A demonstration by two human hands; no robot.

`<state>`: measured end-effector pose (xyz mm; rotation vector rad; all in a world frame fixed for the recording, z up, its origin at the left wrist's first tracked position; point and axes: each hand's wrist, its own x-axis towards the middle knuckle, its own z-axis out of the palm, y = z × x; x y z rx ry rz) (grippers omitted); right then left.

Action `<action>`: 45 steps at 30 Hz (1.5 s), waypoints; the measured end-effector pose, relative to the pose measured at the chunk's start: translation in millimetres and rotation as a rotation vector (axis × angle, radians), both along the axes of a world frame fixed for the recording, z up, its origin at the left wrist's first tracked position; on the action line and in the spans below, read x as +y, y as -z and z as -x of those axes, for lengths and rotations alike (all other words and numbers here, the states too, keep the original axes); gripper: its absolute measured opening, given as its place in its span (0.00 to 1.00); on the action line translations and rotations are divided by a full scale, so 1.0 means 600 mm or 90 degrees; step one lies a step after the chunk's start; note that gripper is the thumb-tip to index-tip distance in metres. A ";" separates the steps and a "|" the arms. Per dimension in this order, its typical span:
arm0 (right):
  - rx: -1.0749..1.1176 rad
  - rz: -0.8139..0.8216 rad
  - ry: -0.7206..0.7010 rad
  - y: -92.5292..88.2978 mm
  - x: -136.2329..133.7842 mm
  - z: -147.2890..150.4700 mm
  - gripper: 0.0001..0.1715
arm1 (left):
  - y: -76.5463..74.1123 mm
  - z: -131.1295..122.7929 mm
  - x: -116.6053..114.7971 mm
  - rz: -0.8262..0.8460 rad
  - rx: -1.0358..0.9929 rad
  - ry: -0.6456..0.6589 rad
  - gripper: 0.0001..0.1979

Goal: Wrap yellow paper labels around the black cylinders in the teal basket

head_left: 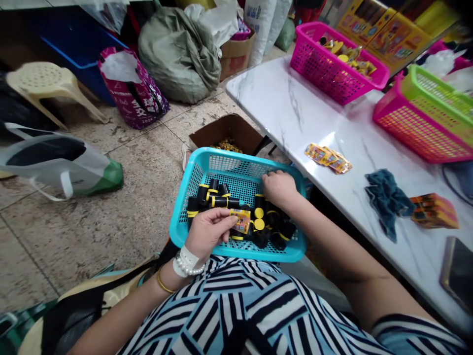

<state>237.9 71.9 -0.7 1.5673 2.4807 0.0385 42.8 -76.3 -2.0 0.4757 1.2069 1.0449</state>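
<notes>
Blue basket (251, 254), centre: perforated plastic, smooth, semi-gloss. Cylinders (220, 202) inside: smooth, plastic-looking. Packet (241, 222), centre: glossy printed film. Bench (271, 93), right: smooth, polished, marble-patterned. Rag (386, 195), right: matt, crumpled cloth. Stool (39, 76), upper left: plastic. Box (209, 133), behind basket: matt cardboard. Floor (140, 167), left: stone-like, speckled.

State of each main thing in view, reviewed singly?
Left hand: pinching printed packet
Right hand: fingers curled, grip unclear
Turquoise basket: open, holding black-and-yellow containers
Nearer cardboard box: open, pieces inside
Dark cloth: crumpled
Farther pink basket: open, loaded
Purple shopping bag: standing, open
Stool: upright
</notes>
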 end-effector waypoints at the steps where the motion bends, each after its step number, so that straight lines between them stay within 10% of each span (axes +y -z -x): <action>1: -0.001 0.007 -0.002 0.005 0.005 0.000 0.07 | 0.002 0.003 0.003 0.024 -0.031 0.003 0.15; 9: 0.717 0.120 0.042 -0.033 -0.095 0.004 0.22 | 0.004 0.005 0.027 0.091 -0.223 -0.023 0.15; 14: 0.635 0.236 -0.028 -0.038 -0.150 0.005 0.23 | -0.001 -0.011 0.026 0.062 -0.222 0.026 0.16; 22: 0.987 0.437 0.190 -0.023 -0.137 -0.023 0.29 | 0.008 -0.004 0.031 0.117 -0.247 -0.033 0.11; 35: 0.942 0.149 0.224 0.002 -0.184 0.016 0.18 | 0.010 -0.021 0.039 0.142 -0.415 -0.035 0.10; 45: 0.959 0.114 0.152 -0.013 -0.193 0.025 0.18 | 0.006 -0.019 0.031 0.061 -0.254 -0.087 0.17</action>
